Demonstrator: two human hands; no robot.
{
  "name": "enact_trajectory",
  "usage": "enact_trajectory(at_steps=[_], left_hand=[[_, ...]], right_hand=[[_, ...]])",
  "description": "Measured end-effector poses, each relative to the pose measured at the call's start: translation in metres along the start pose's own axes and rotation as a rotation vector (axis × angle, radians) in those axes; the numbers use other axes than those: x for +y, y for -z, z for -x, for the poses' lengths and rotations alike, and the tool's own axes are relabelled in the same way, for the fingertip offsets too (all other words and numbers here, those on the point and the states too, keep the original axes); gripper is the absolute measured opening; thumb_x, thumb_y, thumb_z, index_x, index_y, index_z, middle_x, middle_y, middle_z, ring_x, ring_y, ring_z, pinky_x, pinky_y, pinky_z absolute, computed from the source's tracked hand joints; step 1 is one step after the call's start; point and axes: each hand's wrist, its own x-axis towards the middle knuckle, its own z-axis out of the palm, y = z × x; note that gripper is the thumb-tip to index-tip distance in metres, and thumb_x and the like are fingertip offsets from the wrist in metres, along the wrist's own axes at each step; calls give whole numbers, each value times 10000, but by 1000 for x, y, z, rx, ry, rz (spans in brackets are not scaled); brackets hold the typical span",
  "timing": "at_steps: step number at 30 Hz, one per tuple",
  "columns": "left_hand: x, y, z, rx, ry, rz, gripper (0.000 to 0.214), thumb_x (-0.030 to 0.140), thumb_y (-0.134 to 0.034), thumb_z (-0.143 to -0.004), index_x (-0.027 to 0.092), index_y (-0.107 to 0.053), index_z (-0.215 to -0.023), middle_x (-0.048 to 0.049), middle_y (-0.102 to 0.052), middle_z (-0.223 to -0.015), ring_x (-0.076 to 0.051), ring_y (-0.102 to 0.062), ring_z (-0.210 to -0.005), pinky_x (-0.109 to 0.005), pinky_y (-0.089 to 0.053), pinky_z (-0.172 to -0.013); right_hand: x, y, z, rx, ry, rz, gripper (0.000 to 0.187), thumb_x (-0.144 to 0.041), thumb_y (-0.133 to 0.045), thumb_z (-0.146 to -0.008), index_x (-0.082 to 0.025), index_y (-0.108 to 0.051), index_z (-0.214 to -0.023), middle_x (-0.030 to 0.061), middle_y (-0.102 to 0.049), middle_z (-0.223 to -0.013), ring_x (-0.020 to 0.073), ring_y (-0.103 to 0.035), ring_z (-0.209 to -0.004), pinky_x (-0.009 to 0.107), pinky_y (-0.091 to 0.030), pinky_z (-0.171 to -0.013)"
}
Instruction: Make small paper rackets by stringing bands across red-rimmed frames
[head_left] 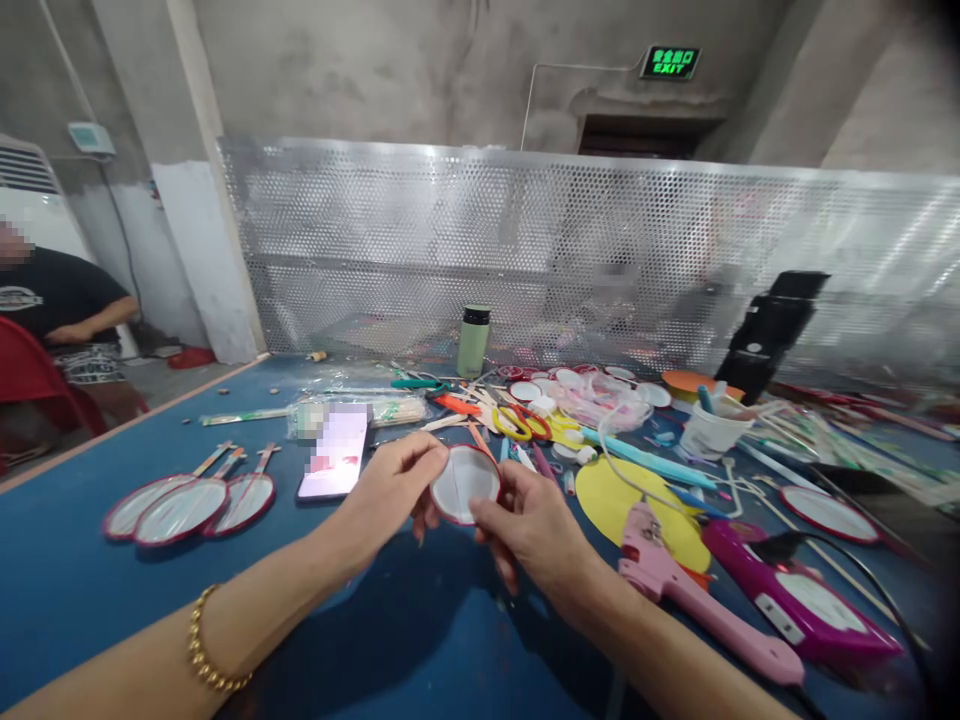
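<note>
Between my two hands is a small round white fan face with a red rim (pixel 465 484), held up above the blue table (pixel 360 640). My left hand (pixel 405 478) pinches its left edge, fingers partly behind it. On its right edge, my right hand (pixel 529 515) has the thumb on the front and the fingers curled behind. Three round fans with short handles (pixel 184 510) lie overlapping at the left. A lit phone (pixel 335 455) rests beyond my left wrist. Close to my right forearm lies a pink glue gun (pixel 697 595).
Yellow discs (pixel 634 500), a purple device with a cable (pixel 799 590) and a white cup of pens (pixel 716 428) crowd the right side. Scissors (pixel 517 422) and a green bottle (pixel 473 342) stand farther back, before a perforated metal screen (pixel 420 240). A seated person (pixel 64 300) is at far left.
</note>
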Motion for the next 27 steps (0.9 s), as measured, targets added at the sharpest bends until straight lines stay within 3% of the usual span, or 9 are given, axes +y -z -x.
enact_trajectory(at_steps=[10,15,18,20,22,24,27], left_hand=[[2,1,1,-36,37,-2,325,471,-511,-891,167,-540,-779,3,-554,-553,-127,-524,-438,-206,-404,-354],[-2,1,-1,-95,45,112,310,444,-555,-872,138,-570,-825,-36,-618,-616,-151,-597,-514,-263,-515,-460],[-4,3,-5,-94,69,151,237,360,-608,-831,127,-566,-826,-52,-645,-639,-164,-626,-524,-304,-555,-508],[-4,5,-7,-58,94,164,190,311,-590,-836,131,-550,-791,-43,-630,-587,-162,-624,-497,-308,-560,-510],[-3,6,-8,-20,118,172,163,270,-560,-848,142,-528,-752,-34,-612,-545,-164,-623,-475,-302,-555,-494],[-3,7,-8,0,134,159,152,234,-542,-851,152,-508,-727,-32,-605,-529,-173,-629,-470,-298,-548,-472],[-2,7,-7,8,156,117,135,182,-511,-854,156,-503,-721,-31,-602,-510,-179,-632,-458,-288,-539,-449]], right_hand=[[-4,-1,4,-53,-41,7,196,-282,-568,-722,-216,-432,-845,-86,-586,-553,60,-409,-247,171,-288,-224],[-3,-3,1,24,-37,35,179,-298,-575,-736,-217,-440,-821,-82,-579,-543,68,-417,-260,184,-314,-243],[-6,11,-2,15,10,118,229,-406,-576,-789,-212,-475,-858,-56,-604,-602,83,-462,-304,204,-345,-279],[-13,32,-4,66,99,284,305,-508,-534,-839,-207,-520,-886,-21,-643,-694,89,-502,-365,218,-369,-338],[-24,59,-8,288,243,604,315,-500,-493,-883,-198,-575,-851,2,-651,-713,95,-527,-457,229,-382,-444],[-33,82,-13,437,245,1028,276,-427,-521,-877,-198,-597,-742,12,-628,-657,129,-553,-558,252,-356,-527],[-37,93,-20,311,40,1383,312,-415,-498,-897,-216,-647,-707,31,-656,-678,170,-587,-630,272,-291,-537]])
